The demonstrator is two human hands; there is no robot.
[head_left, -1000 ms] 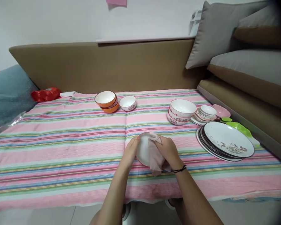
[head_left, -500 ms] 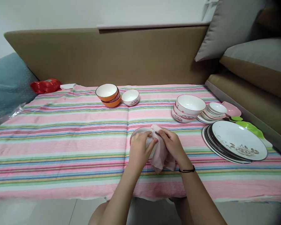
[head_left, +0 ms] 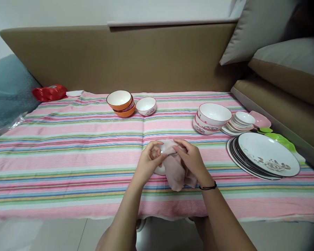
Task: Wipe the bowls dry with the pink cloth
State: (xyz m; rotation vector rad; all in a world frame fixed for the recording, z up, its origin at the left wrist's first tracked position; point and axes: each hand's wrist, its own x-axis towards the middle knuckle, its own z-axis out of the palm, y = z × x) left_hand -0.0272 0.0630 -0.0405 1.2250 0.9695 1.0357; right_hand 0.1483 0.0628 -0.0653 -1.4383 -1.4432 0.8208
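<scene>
A pale pink cloth [head_left: 174, 171] is bunched between my hands and drapes down over a white bowl or dish [head_left: 160, 170]. Most of that dish is hidden under the cloth and my hands. My right hand [head_left: 192, 158], with a black band at the wrist, grips the cloth between thumb and fingers. My left hand [head_left: 148, 157] is curled at the cloth's left edge, its thumb and index fingertip meeting the fabric above the dish.
A stack of orange bowls [head_left: 121, 101] and a small white bowl [head_left: 146, 106] stand at the back. To the right are stacked white bowls [head_left: 213, 116], small dishes [head_left: 243, 120], a pink dish [head_left: 261, 119], a green leaf-shaped dish [head_left: 281, 142] and large plates [head_left: 269, 153].
My left hand has drawn back from inside the dish to the cloth's left edge, its fingers more curled. The cloth has spread leftward over the dish. The view has tilted slightly.
</scene>
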